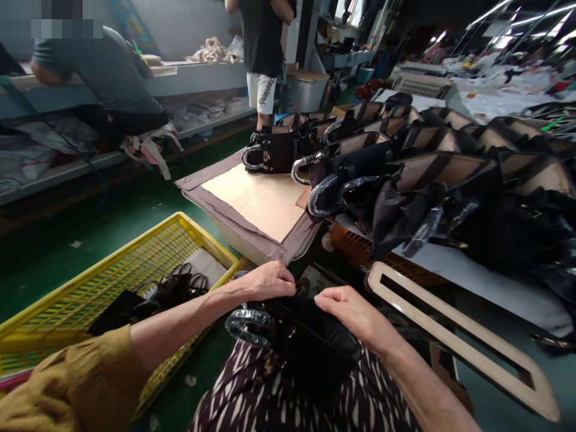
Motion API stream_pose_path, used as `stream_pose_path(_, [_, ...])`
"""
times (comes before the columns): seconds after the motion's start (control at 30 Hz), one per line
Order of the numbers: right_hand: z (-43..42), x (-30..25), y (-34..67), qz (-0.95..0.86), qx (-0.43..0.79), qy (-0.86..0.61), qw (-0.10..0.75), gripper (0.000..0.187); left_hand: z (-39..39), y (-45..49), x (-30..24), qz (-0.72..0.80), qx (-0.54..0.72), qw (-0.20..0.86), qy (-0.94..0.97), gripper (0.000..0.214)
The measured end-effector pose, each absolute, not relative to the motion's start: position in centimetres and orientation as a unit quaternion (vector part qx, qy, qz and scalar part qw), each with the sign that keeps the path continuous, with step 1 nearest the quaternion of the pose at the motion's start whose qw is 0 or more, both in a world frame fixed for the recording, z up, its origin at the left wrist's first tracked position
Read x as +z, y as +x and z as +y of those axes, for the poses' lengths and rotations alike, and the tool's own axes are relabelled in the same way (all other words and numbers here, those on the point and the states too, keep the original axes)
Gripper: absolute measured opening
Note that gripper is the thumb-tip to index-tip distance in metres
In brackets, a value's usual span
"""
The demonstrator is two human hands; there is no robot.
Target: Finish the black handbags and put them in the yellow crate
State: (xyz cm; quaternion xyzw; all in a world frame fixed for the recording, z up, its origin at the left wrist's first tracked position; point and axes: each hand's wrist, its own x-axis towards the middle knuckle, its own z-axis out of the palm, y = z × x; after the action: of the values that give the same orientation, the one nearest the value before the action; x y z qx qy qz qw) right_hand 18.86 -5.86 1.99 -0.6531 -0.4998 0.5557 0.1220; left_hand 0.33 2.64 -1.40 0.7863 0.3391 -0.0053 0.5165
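A black handbag (310, 354) rests on my lap, over a dark patterned garment. Its handle (249, 324) is wrapped in clear plastic and hangs toward the left. My left hand (272, 281) is closed at the bag's top edge, fingers curled down, and they appear to pinch the rim. Across the opening, my right hand (348, 306) is closed too, thumb and fingers pressed together on the opposite part of the top edge. The bag's inside is too dark to make out.
A yellow plastic basket (180, 223) with small black bags stands at left. Ahead, a covered stand (209, 201) bears a finished-looking black bag (279, 150). Many black bags (445, 174) crowd the right table, beside a pale slotted board (454, 336). Two people (265, 42) are farther back.
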Motion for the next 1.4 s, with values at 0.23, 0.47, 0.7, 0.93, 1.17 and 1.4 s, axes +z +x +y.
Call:
stream_pose_path(0.23, [-6.6,2.5,18.6,-0.480,0.554,-0.668,0.128,0.032,1.9,1.2,0.3,0.389,-0.032,0.511,0.765,0.018])
stream_pose_path(0.47, [-7.0,1.9,17.9,-0.562,0.380,-0.731,0.066,0.030,1.4,1.9,1.6,0.434,-0.061,0.481,0.760,0.018])
stream_pose_path(0.7, [-7.3,2.4,17.1,-0.594,0.291,-0.750,0.008,0.029,1.4,1.3,0.6,0.371,-0.044,0.456,0.808,0.028])
stream_pose_path(0.93, [-7.3,2.1,17.4,-0.607,0.282,-0.743,0.023,0.033,1.2,2.1,0.6,0.425,-0.071,0.439,0.789,0.029])
stream_pose_path(1.17, [-7.0,2.2,17.8,-0.625,0.329,-0.704,0.075,0.028,0.9,2.6,1.5,0.431,-0.074,0.413,0.799,0.022])
stream_pose_path(1.4, [-6.2,2.1,18.0,-0.649,0.371,-0.661,0.068,0.022,0.8,2.7,0.8,0.402,-0.046,0.370,0.836,0.022])
